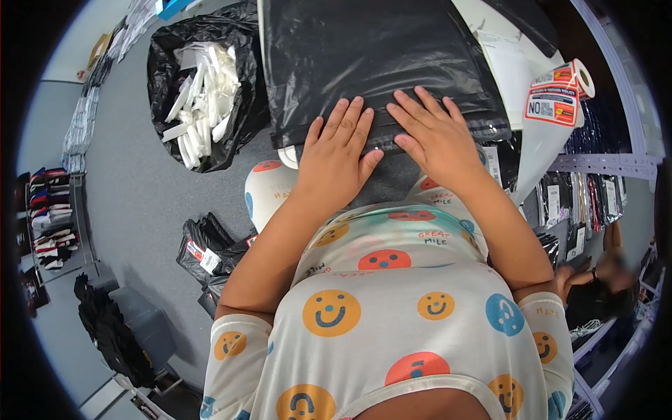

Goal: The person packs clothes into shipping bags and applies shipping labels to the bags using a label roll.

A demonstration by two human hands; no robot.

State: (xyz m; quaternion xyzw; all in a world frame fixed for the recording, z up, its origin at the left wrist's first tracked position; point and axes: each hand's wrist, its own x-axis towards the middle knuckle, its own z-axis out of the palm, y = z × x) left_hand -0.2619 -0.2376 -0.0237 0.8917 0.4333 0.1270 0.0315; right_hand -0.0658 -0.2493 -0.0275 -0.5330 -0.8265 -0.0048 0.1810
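Observation:
A large black plastic mailing bag (371, 49) lies flat in front of me, its near edge toward my lap. My left hand (336, 150) rests on that near edge, fingers stretched out and palm down. Beside it my right hand (437, 136) lies flat on the same edge, fingers spread. Both hands press on the plastic and hold nothing. Whatever is inside the bag is hidden by the black film.
Left of the table, a black bin bag (162, 63) holds crumpled white strips (203, 98). A label roll (553, 94) stands at the right. Packed black parcels (210, 245) lie on the floor. Another person (595, 294) sits at far right near hanging bagged garments (581, 196).

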